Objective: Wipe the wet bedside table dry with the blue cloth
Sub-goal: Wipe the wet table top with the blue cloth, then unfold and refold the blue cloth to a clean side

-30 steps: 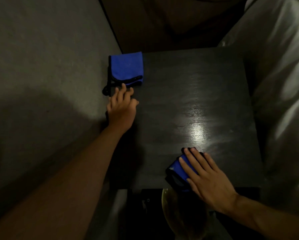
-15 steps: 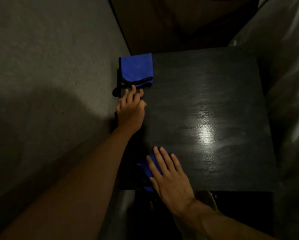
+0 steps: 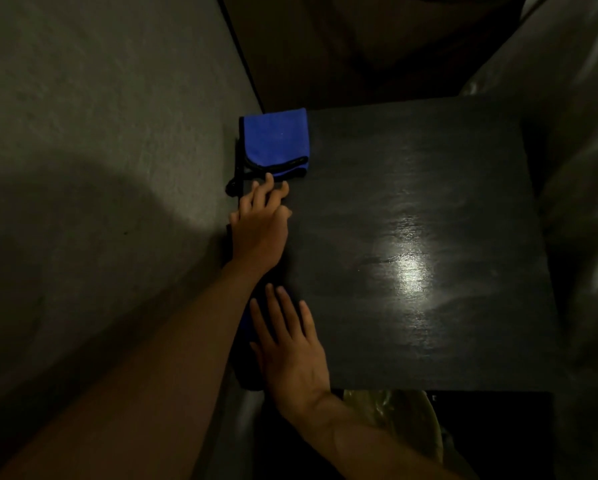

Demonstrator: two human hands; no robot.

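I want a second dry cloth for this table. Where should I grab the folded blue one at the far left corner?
Probably pinch the folded cloth at its near edge, coming from the near side with the left hand: its black-trimmed hems lie stacked there, just by that hand's fingertips.

The folded cloth (image 3: 275, 140) at 10 o'clock on the surface (image 3: 429, 168) is vivid royal blue, edged in black piping. The surface is near-black with fine streaked grain and a pale silvery glare just toward 6 o'clock of its middle. A dimmer blue strip of a second cloth (image 3: 244, 327) shows at 8 o'clock. The wall (image 3: 82, 133) at 9 o'clock is mottled grey, and the bedding (image 3: 578, 98) at 3 o'clock is pale grey.
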